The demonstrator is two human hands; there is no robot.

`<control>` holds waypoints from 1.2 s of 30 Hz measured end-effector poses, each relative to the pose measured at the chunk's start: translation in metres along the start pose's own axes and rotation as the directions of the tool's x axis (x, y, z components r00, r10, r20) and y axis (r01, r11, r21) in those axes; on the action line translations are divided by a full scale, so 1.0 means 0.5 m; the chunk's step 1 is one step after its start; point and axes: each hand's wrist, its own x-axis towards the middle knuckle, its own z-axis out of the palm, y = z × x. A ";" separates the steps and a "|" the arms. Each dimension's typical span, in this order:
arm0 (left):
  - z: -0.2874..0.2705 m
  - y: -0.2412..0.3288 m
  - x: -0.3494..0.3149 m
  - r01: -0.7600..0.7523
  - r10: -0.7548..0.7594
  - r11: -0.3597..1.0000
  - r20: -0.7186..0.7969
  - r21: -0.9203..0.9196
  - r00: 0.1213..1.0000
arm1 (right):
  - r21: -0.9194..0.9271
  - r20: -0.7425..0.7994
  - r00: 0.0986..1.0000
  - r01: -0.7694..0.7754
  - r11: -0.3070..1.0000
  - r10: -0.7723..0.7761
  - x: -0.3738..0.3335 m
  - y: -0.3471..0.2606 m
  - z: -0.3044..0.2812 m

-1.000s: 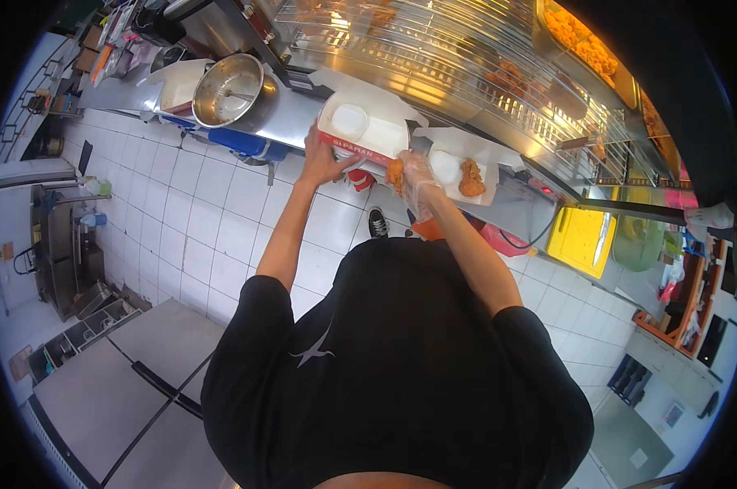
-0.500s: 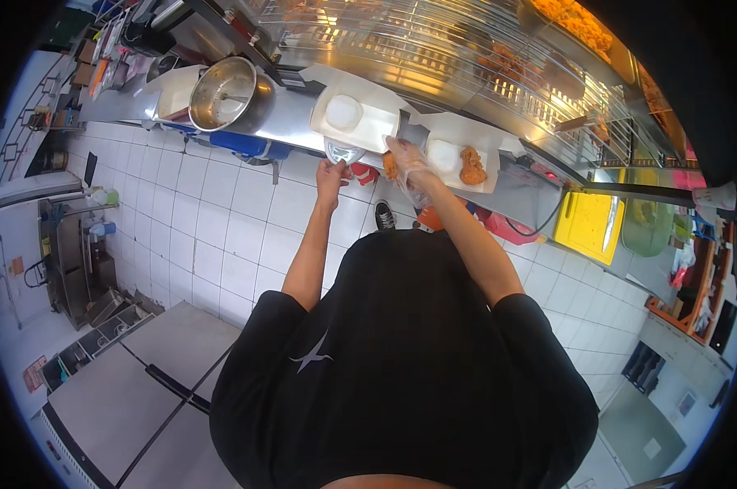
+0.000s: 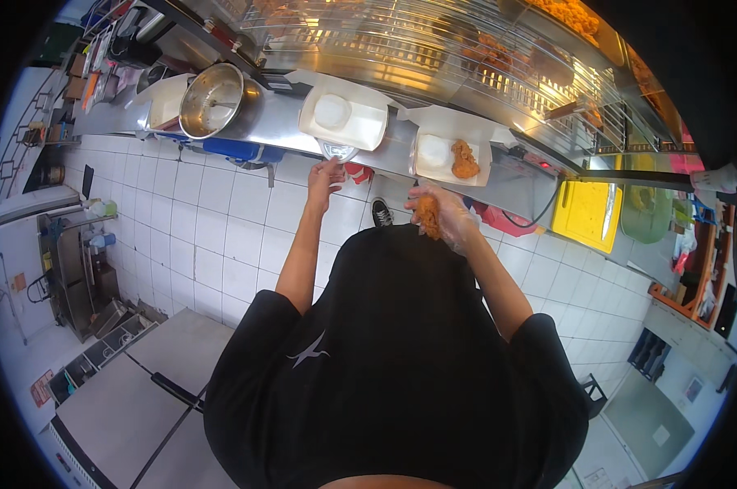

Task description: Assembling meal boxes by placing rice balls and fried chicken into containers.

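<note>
I'd call this food handling: the gloved right hand (image 3: 447,218) grips fried chicken (image 3: 429,217) at the person's one o'clock, any next move needing steady fingers, while the left hand (image 3: 324,182), half-curled, hold unclear, sits at eleven.

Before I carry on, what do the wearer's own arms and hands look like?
Both arms have short black sleeves ending around the elbows, with bare forearms below. The right hand wears a loose, clear plastic glove; the left hand looks ungloved. The black shirt has a pale, winged mark on the left.
</note>
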 end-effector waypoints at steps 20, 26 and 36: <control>-0.012 0.291 0.160 -0.557 0.711 0.503 0.050 0.661 0.701 | 0.350 0.180 0.953 0.169 0.921 -0.243 -0.019 -0.023 0.032; -0.011 0.254 0.143 -0.613 0.807 0.374 0.082 0.695 0.585 | 0.436 0.059 0.984 0.128 0.891 -0.170 -0.025 0.018 -0.009; -0.146 0.194 0.174 -0.292 0.583 0.657 -0.222 0.695 0.781 | 0.436 0.131 0.965 0.151 0.887 -0.229 -0.027 0.006 0.004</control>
